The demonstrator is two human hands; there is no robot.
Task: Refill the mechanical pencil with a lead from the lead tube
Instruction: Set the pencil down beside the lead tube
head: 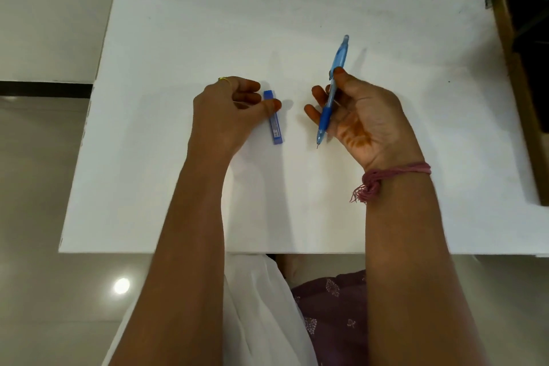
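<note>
Centrally on the white table (178, 38), left hand (225, 110) pinches the flat blue plastic lead tube (274, 119); right hand (359, 116) grips the translucent blue mechanical pencil (331, 92), far from all edges

Blue mechanical pencil (332, 92), darker blue lead tube (274, 117), white table (178, 38), pink wrist thread (392, 174).

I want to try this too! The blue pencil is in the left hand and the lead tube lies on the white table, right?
Not quite: the head view shows the blue mechanical pencil in the right hand. The lead tube does lie on the white table.
</note>
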